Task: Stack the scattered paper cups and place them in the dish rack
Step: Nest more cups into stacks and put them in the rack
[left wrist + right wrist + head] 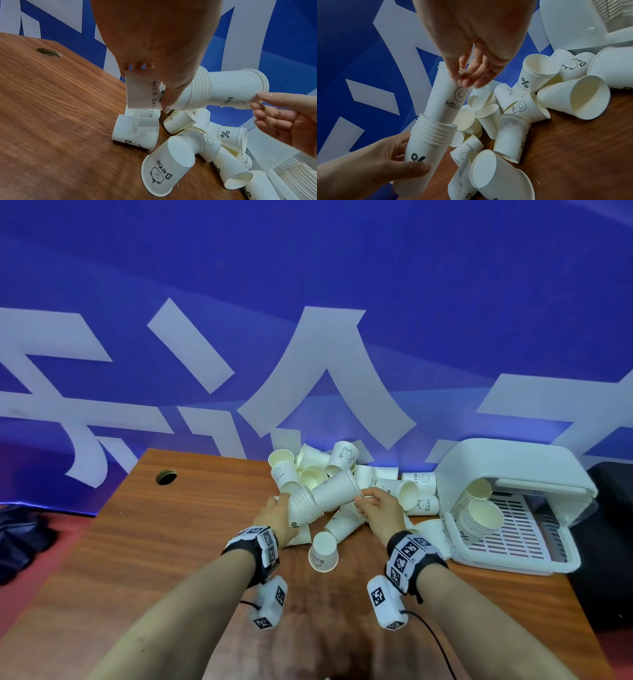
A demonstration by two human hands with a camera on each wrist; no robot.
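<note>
My left hand (275, 513) grips a stack of nested white paper cups (303, 508), held on its side above the table. In the left wrist view my thumb (169, 94) lies across that stack (197, 93). A "HELLO" cup (337, 491) sits partly pushed into the stack's open end. My right hand (373, 505) pinches this cup (443, 94) near its rim with the fingertips (467, 81). Several loose cups (342, 467) lie in a pile under and behind both hands. The white dish rack (513, 558) at the right holds two cup stacks (479, 518).
The rack's white cover (507, 467) arches over its back. One "Bear" cup (323, 551) stands upside down near my wrists. The wooden table (171, 542) has a cable hole (166, 477) at far left. A blue banner hangs behind; a dark bag (20, 535) lies on the floor to the left.
</note>
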